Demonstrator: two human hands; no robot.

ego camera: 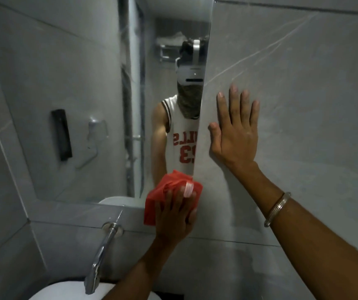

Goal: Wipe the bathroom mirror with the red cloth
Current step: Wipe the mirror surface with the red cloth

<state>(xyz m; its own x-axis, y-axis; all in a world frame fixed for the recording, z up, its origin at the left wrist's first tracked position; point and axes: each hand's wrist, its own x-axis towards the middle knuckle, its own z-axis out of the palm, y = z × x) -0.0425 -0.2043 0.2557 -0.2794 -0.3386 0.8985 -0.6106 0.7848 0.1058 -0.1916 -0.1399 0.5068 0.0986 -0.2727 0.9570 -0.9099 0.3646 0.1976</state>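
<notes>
**Cloth at the mirror's lower corner, faucet waiting below**

The mirror (76, 94) is the biggest thing here, one pane running up and away to the left of the wiping fingers. Judging by the task, much of it lies above and left of the cloth, so the main risk is that the wipe stays near this bottom-right corner and the far upper glass is missed. The tiled wall (303, 83) carries the right hand (235, 135), palm flat and fingers spread apart, empty; on a damp tile that bracing palm could slip and throw the person's weight forward. Below the left wrist sits one white basin (54, 293), and just left of the forearm one chrome faucet (102, 252); a downward stroke that overruns the mirror's lower edge could knock the knuckles or elbow against the spout. The left hand (174, 215) presses one red cloth (169, 191) against the glass at the mirror's right edge, fingers curled and clamped over the bunched fabric. Loose folds stick out beyond the fingertips and could smear instead of clearing. One metal bangle (278, 210) rings the right wrist.

Count: one mirror, one basin, one faucet, one cloth, two hands, one bangle.
</notes>
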